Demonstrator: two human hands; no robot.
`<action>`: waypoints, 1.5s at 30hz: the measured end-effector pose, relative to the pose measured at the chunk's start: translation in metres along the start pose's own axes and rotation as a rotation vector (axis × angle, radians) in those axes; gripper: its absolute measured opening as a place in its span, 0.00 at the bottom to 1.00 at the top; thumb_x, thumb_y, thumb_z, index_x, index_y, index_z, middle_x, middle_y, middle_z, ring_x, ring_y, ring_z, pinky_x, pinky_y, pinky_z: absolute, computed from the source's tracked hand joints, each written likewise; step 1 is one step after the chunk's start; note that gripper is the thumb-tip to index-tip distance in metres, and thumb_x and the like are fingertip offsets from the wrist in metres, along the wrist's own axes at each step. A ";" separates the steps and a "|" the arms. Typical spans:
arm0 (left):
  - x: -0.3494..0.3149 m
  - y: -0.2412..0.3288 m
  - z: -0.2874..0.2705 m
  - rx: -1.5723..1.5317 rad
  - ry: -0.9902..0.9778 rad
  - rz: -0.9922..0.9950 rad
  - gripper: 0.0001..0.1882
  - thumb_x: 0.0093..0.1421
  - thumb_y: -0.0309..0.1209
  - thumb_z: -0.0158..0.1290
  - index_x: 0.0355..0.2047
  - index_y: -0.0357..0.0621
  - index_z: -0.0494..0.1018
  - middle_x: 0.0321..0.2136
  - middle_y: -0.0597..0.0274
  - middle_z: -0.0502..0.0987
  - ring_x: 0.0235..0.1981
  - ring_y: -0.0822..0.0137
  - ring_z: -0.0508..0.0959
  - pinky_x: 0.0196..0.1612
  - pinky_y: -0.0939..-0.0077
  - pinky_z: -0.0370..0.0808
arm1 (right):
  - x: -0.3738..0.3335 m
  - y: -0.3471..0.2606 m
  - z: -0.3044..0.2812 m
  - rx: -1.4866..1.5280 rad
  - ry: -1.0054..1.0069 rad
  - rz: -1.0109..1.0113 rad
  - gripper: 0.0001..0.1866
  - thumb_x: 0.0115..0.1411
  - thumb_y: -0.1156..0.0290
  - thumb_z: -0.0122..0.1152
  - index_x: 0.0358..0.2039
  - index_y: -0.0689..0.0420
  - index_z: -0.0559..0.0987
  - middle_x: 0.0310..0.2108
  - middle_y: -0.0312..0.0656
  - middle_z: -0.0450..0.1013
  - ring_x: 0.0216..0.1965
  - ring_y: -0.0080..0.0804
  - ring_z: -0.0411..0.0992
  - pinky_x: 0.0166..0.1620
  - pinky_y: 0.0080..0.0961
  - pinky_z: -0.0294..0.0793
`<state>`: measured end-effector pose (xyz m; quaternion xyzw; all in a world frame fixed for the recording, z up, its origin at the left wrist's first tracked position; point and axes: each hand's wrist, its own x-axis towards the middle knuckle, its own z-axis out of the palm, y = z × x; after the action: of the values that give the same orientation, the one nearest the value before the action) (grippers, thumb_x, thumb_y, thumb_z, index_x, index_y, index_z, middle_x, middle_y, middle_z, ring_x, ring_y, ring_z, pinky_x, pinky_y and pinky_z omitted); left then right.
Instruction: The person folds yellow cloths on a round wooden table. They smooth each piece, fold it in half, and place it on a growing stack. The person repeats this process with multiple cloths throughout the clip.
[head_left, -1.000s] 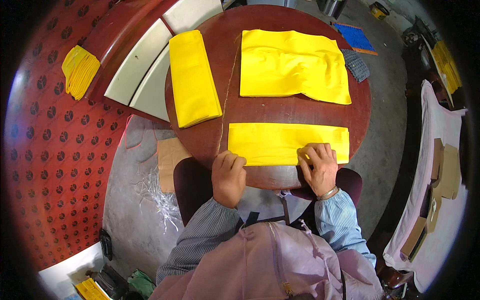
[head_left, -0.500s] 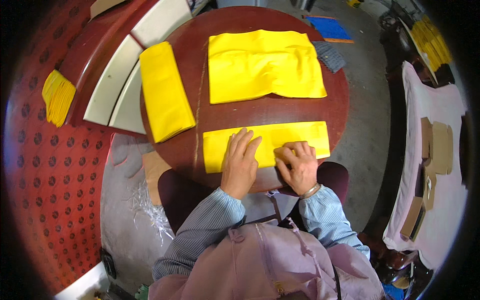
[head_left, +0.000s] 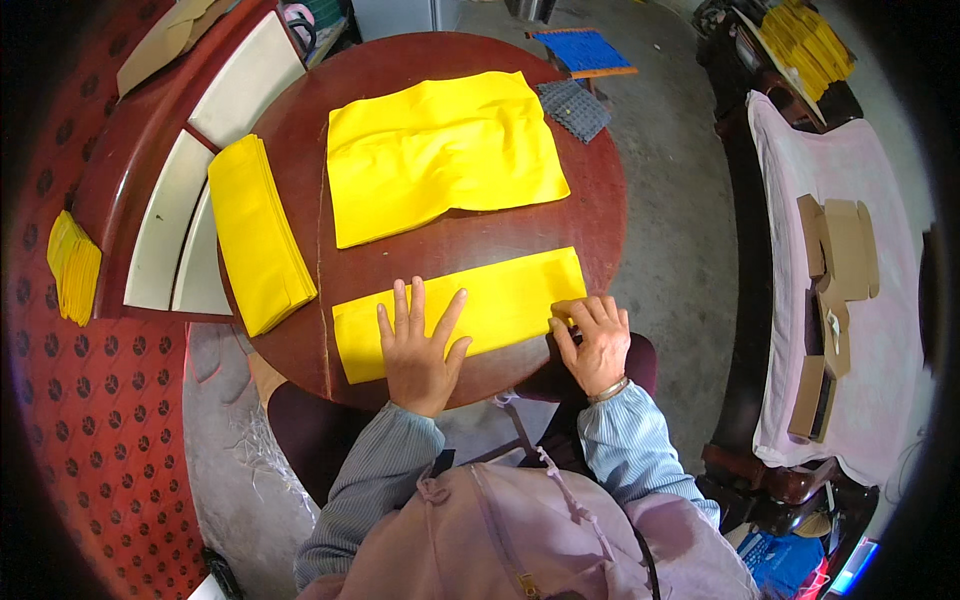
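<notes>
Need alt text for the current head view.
A person's left hand is spread over a long yellow piece on a round red-brown table; the right hand curls at the piece's right end. A wider wrinkled yellow piece lies beyond, and a narrow yellow stack at left.

So the left hand (head_left: 418, 350) was palm down with fingers spread wide toward the far side, while the right hand (head_left: 592, 345) had bent fingers, thumb pointing far-left, both forearms (head_left: 375, 480) angling in from the near side.
</notes>
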<state>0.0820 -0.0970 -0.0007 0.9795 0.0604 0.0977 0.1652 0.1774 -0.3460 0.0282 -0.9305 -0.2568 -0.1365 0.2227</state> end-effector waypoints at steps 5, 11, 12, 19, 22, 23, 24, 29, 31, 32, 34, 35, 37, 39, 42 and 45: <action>0.001 0.001 -0.002 0.035 -0.015 0.017 0.36 0.64 0.48 0.65 0.73 0.71 0.70 0.78 0.39 0.56 0.79 0.34 0.52 0.75 0.24 0.51 | 0.002 0.014 0.007 -0.017 0.046 0.074 0.08 0.58 0.64 0.76 0.32 0.52 0.86 0.28 0.36 0.77 0.34 0.38 0.74 0.39 0.39 0.66; 0.003 0.002 -0.004 0.042 -0.044 0.008 0.37 0.63 0.51 0.65 0.73 0.71 0.70 0.77 0.38 0.57 0.79 0.32 0.53 0.74 0.23 0.51 | 0.007 0.027 0.018 0.054 0.080 0.179 0.09 0.56 0.66 0.75 0.27 0.54 0.82 0.23 0.37 0.75 0.29 0.38 0.72 0.37 0.38 0.65; 0.003 0.003 -0.004 0.037 -0.049 0.004 0.37 0.63 0.51 0.65 0.73 0.71 0.70 0.77 0.38 0.56 0.79 0.32 0.52 0.74 0.23 0.50 | 0.008 0.028 0.019 0.079 0.092 0.206 0.09 0.56 0.66 0.75 0.26 0.54 0.81 0.23 0.37 0.75 0.28 0.38 0.72 0.37 0.38 0.65; 0.003 0.001 -0.004 0.050 -0.039 0.012 0.36 0.63 0.54 0.65 0.71 0.76 0.72 0.76 0.40 0.59 0.78 0.32 0.54 0.73 0.22 0.52 | 0.010 0.026 0.014 -0.014 0.084 0.275 0.08 0.54 0.70 0.72 0.34 0.53 0.82 0.35 0.38 0.78 0.39 0.40 0.74 0.44 0.39 0.68; 0.004 0.001 -0.004 0.011 -0.078 0.004 0.37 0.64 0.51 0.64 0.73 0.76 0.69 0.78 0.37 0.54 0.79 0.30 0.49 0.74 0.22 0.48 | 0.015 0.014 0.015 -0.111 0.200 0.112 0.17 0.52 0.73 0.70 0.44 0.52 0.83 0.50 0.41 0.77 0.52 0.45 0.73 0.55 0.44 0.68; 0.003 0.001 -0.005 0.006 -0.071 0.011 0.37 0.64 0.51 0.64 0.73 0.76 0.69 0.78 0.37 0.53 0.79 0.30 0.49 0.74 0.22 0.47 | 0.016 0.007 0.014 -0.110 0.160 0.090 0.24 0.51 0.75 0.69 0.51 0.51 0.82 0.58 0.43 0.74 0.60 0.48 0.70 0.63 0.50 0.64; 0.003 0.001 -0.005 0.000 -0.075 0.011 0.37 0.64 0.51 0.64 0.73 0.75 0.69 0.78 0.37 0.53 0.79 0.30 0.48 0.74 0.22 0.47 | 0.016 0.000 0.013 -0.088 0.107 0.073 0.26 0.52 0.76 0.66 0.55 0.51 0.82 0.62 0.44 0.74 0.65 0.47 0.70 0.67 0.51 0.63; 0.002 -0.002 -0.002 0.003 -0.091 0.011 0.36 0.65 0.51 0.63 0.73 0.76 0.69 0.78 0.38 0.53 0.80 0.31 0.47 0.74 0.22 0.45 | 0.021 -0.068 0.052 0.138 -0.157 -0.175 0.33 0.65 0.71 0.62 0.71 0.56 0.72 0.74 0.50 0.65 0.77 0.49 0.60 0.77 0.54 0.55; 0.002 -0.004 -0.001 0.061 -0.142 -0.001 0.35 0.65 0.51 0.62 0.73 0.76 0.69 0.78 0.38 0.53 0.80 0.31 0.47 0.75 0.22 0.44 | 0.023 -0.084 0.067 0.137 -0.250 -0.236 0.34 0.71 0.63 0.59 0.74 0.59 0.67 0.78 0.51 0.58 0.81 0.45 0.53 0.80 0.49 0.50; 0.002 -0.004 0.000 0.031 -0.095 0.011 0.35 0.65 0.51 0.63 0.73 0.76 0.69 0.78 0.39 0.53 0.80 0.32 0.47 0.75 0.22 0.44 | 0.023 -0.083 0.068 0.124 -0.262 -0.209 0.34 0.71 0.61 0.59 0.75 0.59 0.66 0.79 0.50 0.58 0.81 0.45 0.52 0.80 0.49 0.49; 0.002 -0.003 -0.001 0.000 -0.102 -0.008 0.36 0.65 0.51 0.63 0.73 0.75 0.69 0.79 0.39 0.53 0.80 0.32 0.46 0.75 0.22 0.44 | 0.025 -0.077 0.070 0.083 -0.289 -0.169 0.36 0.72 0.57 0.58 0.76 0.58 0.65 0.79 0.49 0.57 0.81 0.44 0.52 0.80 0.49 0.48; 0.001 -0.003 -0.002 -0.013 -0.070 0.010 0.36 0.64 0.51 0.63 0.73 0.74 0.69 0.79 0.40 0.53 0.80 0.32 0.46 0.75 0.22 0.44 | 0.025 -0.070 0.068 0.060 -0.286 -0.135 0.39 0.73 0.51 0.58 0.77 0.58 0.63 0.79 0.49 0.57 0.82 0.43 0.50 0.81 0.49 0.46; 0.001 -0.001 -0.004 -0.018 -0.043 0.031 0.37 0.64 0.52 0.64 0.73 0.72 0.69 0.79 0.40 0.52 0.80 0.32 0.47 0.75 0.22 0.45 | 0.025 -0.057 0.064 -0.026 -0.279 -0.122 0.41 0.72 0.48 0.58 0.78 0.58 0.62 0.80 0.49 0.56 0.82 0.43 0.50 0.81 0.49 0.45; 0.002 0.000 -0.005 -0.007 -0.058 0.025 0.38 0.64 0.52 0.64 0.73 0.73 0.69 0.79 0.40 0.52 0.80 0.32 0.47 0.74 0.22 0.45 | 0.024 -0.048 0.062 -0.090 -0.297 -0.079 0.43 0.71 0.46 0.59 0.78 0.57 0.61 0.80 0.48 0.55 0.82 0.42 0.49 0.81 0.50 0.44; 0.003 0.002 -0.006 0.017 -0.060 0.025 0.40 0.63 0.52 0.65 0.75 0.69 0.67 0.79 0.40 0.52 0.80 0.33 0.48 0.75 0.23 0.45 | 0.023 -0.036 0.056 -0.131 -0.294 -0.018 0.44 0.71 0.46 0.60 0.78 0.57 0.61 0.81 0.47 0.54 0.82 0.42 0.48 0.81 0.49 0.42; 0.003 -0.001 -0.004 0.011 -0.071 -0.020 0.49 0.60 0.54 0.67 0.77 0.57 0.61 0.79 0.39 0.52 0.80 0.36 0.49 0.76 0.27 0.46 | 0.025 -0.020 0.050 -0.171 -0.307 0.020 0.45 0.70 0.44 0.60 0.78 0.58 0.60 0.81 0.47 0.54 0.83 0.42 0.46 0.81 0.53 0.39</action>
<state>0.0839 -0.0948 0.0030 0.9826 0.0646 0.0610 0.1629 0.1944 -0.2963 0.0010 -0.9584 -0.2660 -0.0121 0.1024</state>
